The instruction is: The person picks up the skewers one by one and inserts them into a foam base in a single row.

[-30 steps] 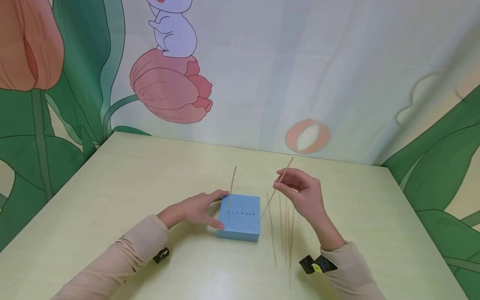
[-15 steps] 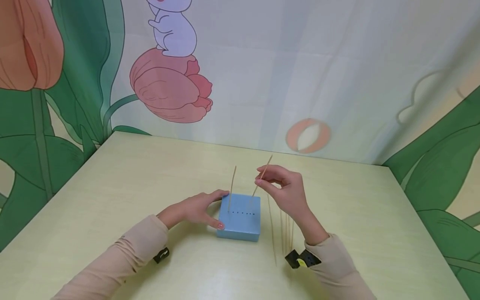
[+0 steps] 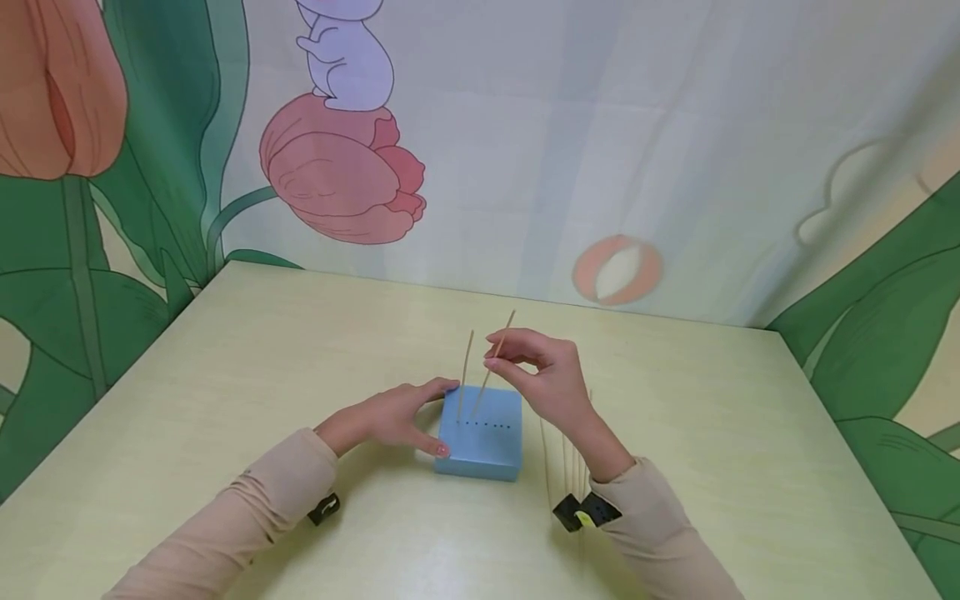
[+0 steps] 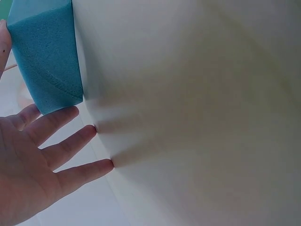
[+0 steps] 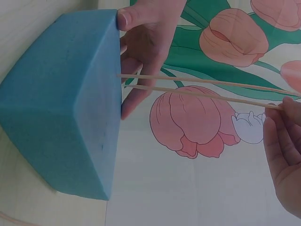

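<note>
A blue foam block (image 3: pixel 480 450) sits on the table, with a row of small dark holes across its top. My left hand (image 3: pixel 386 417) holds its left side, the thumb at the near corner and the forefinger at the far one. In the left wrist view the other fingers (image 4: pixel 70 150) are spread, two with tips on the table. One thin bamboo stick (image 3: pixel 467 358) stands in the block at the left of the row. My right hand (image 3: pixel 543 379) pinches a second bamboo stick (image 3: pixel 507 327), tilted, its lower end close to the block's top; whether it touches is unclear.
Several loose bamboo sticks (image 3: pixel 566 467) lie on the table right of the block, partly under my right forearm. A black strap device (image 3: pixel 585 511) is on the right wrist and another (image 3: pixel 324 508) on the left. A printed curtain (image 3: pixel 480 167) hangs behind the table.
My right hand has moved left with its stick, from right of the block to over its top near the standing stick. The left hand and the block have stayed in place.
</note>
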Motion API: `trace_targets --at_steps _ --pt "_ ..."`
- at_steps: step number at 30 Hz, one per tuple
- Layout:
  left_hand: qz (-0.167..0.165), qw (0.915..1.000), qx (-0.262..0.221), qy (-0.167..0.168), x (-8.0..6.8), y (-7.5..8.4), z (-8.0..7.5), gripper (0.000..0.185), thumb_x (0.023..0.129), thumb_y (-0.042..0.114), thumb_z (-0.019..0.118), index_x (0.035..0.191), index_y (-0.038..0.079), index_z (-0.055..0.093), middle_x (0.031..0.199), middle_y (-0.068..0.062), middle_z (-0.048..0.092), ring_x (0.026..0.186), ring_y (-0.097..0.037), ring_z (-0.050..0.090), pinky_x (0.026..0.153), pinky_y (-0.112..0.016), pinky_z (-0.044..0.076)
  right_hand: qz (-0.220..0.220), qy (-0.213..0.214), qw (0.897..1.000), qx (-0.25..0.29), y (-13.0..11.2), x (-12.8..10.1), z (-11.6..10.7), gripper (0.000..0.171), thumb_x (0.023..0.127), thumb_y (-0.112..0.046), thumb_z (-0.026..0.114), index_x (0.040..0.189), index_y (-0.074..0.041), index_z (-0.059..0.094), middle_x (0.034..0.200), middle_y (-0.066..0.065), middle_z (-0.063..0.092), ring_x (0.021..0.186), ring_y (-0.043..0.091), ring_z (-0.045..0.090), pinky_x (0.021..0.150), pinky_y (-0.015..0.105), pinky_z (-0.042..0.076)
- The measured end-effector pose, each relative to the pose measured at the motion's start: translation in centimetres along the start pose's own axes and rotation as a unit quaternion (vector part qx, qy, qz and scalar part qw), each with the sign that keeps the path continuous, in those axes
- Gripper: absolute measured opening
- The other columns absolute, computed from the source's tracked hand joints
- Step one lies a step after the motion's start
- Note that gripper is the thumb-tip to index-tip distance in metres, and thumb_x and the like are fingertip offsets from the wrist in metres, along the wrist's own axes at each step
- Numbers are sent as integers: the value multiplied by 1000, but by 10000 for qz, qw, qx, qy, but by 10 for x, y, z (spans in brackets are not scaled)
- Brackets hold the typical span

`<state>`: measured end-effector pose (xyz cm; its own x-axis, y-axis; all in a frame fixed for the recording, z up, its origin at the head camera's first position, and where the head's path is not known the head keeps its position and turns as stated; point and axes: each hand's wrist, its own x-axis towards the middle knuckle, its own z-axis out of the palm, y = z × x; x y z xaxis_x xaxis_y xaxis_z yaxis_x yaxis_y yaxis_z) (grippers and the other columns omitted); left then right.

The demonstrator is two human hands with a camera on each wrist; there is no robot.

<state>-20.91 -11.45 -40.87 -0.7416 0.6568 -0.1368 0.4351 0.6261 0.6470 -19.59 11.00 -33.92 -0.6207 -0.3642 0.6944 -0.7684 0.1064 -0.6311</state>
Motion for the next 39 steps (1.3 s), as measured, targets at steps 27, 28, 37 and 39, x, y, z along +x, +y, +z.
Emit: trace_targets --at_steps 27,28,37,39 --pt "26 9999 -117 -3 -1 0 -1 92 74 40 76 143 5 26 141 -16 38 131 -29 35 104 -46 29 454 -595 9963 -428 17 -11 14 24 76 5 70 99 4 65 80 12 68 71 20 66 67 27 53" --pt "28 9999 -105 0 -1 0 -1 92 74 40 76 143 5 26 141 -16 38 130 -29 35 104 -46 29 521 -637 9956 -448 17 -12 12 25 76 5 70 100 4 64 81 12 68 72 20 66 68 27 53" --pt "32 10000 -14 18 1 -1 1 93 73 40 76 143 5 26 141 -16 39 130 -30 35 104 -45 29 1388 -678 9866 -522 18 -25 -11 28 77 1 70 105 3 63 86 17 67 75 20 66 70 26 53" --pt "35 10000 -43 19 1 0 1 93 73 39 77 143 4 25 141 -17 39 130 -30 35 104 -45 29 1570 -645 9841 -519 20 -28 -16 28 78 0 70 105 2 64 86 16 68 75 19 65 70 26 53"
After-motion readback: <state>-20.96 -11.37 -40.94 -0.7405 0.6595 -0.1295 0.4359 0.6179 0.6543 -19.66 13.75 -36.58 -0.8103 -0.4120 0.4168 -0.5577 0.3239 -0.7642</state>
